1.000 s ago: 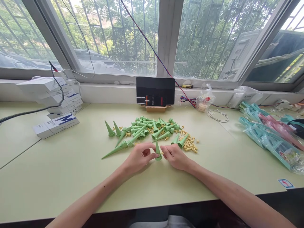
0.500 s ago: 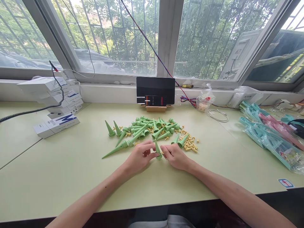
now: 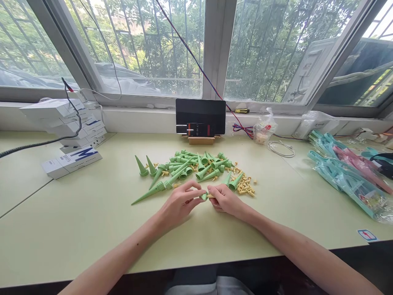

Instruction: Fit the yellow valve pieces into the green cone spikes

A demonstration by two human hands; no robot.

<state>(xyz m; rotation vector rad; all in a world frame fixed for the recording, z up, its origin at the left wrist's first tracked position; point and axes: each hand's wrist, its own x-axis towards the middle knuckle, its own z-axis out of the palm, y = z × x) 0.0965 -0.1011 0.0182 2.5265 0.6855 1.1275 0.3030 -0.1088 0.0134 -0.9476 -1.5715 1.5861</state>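
Note:
My left hand (image 3: pixel 181 201) is closed, pinching a green plastic watering spike (image 3: pixel 204 197) between thumb and fingers just above the table. Only a short end of that spike shows; the fingers cover the rest. Close against its right side, my right hand (image 3: pixel 227 199) is closed on a small yellow peg (image 3: pixel 210 196). Whether the peg's tip sits inside the spike I cannot tell. Behind both hands lies a heap of green spikes (image 3: pixel 184 162), with some yellow pegs among them. More loose yellow pegs (image 3: pixel 245 189) are piled beyond my right hand.
A phone (image 3: pixel 200 130) leans on a black screen (image 3: pixel 199 110) at the back. White boxes (image 3: pixel 72 162) are at the left. Bagged teal hangers (image 3: pixel 346 180) lie at the right, a coiled white cable (image 3: pixel 281 149) nearer the middle. Windows rise behind the table (image 3: pixel 172 250).
The spike in my left hand stood point up; now it is tipped over, with mostly one end showing. Both hands stay close together at nearly the same place.

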